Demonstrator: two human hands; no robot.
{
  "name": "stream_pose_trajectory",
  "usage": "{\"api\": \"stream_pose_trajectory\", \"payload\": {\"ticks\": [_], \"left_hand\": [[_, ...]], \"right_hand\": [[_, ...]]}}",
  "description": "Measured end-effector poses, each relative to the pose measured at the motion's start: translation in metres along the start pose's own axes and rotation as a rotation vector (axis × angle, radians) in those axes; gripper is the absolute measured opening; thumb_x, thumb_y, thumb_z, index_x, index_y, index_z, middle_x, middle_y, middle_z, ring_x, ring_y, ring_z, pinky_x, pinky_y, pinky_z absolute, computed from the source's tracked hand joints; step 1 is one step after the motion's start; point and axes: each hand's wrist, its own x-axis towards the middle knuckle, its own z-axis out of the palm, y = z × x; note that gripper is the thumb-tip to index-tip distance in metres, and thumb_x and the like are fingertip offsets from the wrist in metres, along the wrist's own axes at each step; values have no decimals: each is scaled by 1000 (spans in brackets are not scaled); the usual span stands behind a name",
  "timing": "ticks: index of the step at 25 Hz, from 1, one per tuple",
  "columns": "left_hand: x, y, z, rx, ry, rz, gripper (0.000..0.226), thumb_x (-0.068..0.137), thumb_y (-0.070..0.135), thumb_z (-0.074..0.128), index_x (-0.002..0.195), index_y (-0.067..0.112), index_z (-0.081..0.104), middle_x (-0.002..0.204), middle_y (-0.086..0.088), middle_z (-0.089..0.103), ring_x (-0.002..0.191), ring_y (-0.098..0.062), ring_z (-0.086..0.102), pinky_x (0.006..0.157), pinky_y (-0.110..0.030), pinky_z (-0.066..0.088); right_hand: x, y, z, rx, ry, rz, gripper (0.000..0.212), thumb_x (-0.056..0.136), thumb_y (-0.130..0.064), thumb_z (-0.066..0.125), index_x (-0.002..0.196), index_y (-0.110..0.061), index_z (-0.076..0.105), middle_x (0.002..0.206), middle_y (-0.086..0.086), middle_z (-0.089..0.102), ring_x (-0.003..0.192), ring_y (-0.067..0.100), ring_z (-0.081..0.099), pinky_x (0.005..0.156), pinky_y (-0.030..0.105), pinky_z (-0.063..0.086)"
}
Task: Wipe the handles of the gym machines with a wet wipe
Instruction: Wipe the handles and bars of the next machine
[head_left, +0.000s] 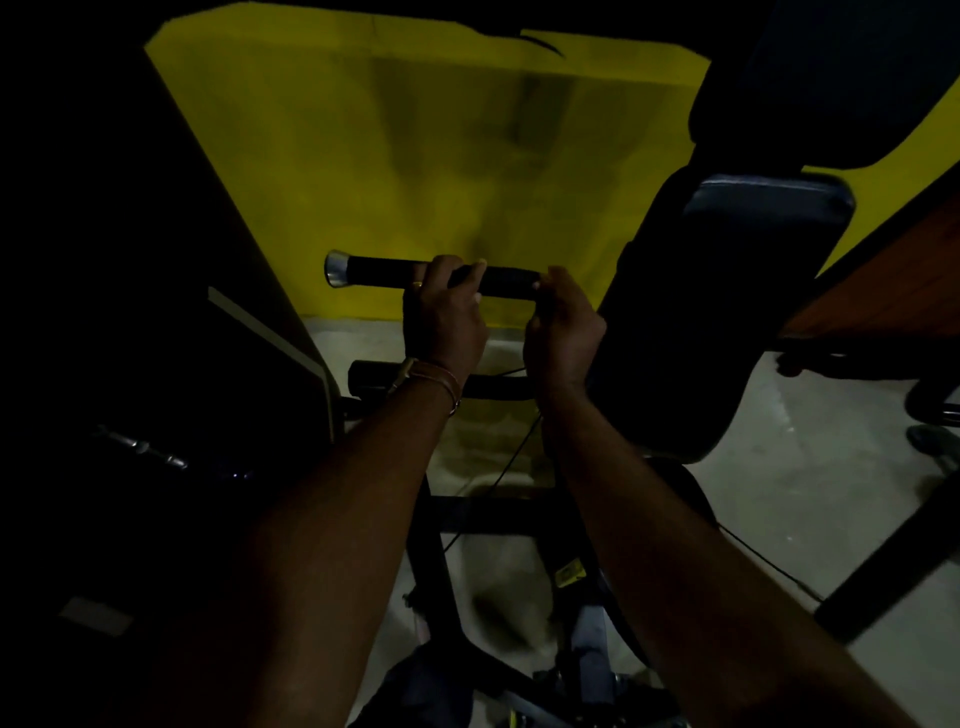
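Observation:
A black machine handle (382, 271) with a silver end cap runs level across the middle of the head view, in front of a yellow wall. My left hand (448, 312) is wrapped around the handle near its middle, fingers curled over the top. Close by, my right hand (563, 325) is closed at the handle's right end, fingertips pinched against it. The scene is dark and no wet wipe shows in either hand; whether the right fingers hide one I cannot tell.
A dark padded seat or backrest (727, 291) stands right of the handle. A second black bar (363, 376) sits lower, behind my left wrist. The machine frame (488, 512) and thin cables cross the grey floor below. A dark bulky machine (156, 312) fills the left.

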Motion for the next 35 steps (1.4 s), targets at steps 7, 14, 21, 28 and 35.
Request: {"api": "stream_pose_trajectory", "payload": {"ticks": [7,14,21,28,35], "left_hand": [[2,-10,-8,-37,-80,27,36,83,5,69,118,11,70,114,-11,64,104,-42,56,91,-50,48],[10,1,-13,-155,-114,-102,34,71,-9,70,103,1,73,108,-13,69,103,-40,58,87,-48,51],[6,-67,-29,-44,-67,-159,42,79,8,76,121,5,68,126,-20,62,123,-42,52,103,-52,43],[7,-66,-35,-67,-73,-151,41,77,5,77,118,6,70,123,-17,65,120,-41,54,101,-48,45],[15,-63,-46,-49,-130,-218,48,76,13,81,121,5,68,124,-15,66,122,-37,54,106,-53,38]], "right_hand": [[31,24,-19,-189,-517,-722,33,88,-2,58,120,1,67,135,22,57,124,41,55,93,52,53],[24,-13,11,-224,-518,-767,36,89,0,50,121,2,66,124,23,63,109,41,64,81,49,57],[29,4,-8,-269,-500,-690,35,93,-6,48,122,-2,66,131,20,60,110,38,65,81,50,59],[36,-24,-1,-283,-517,-862,42,91,-16,38,112,-4,72,123,15,67,96,30,71,63,35,58],[31,-50,22,-384,-710,-815,49,89,-14,31,120,3,66,123,24,64,94,41,69,54,44,57]]}}
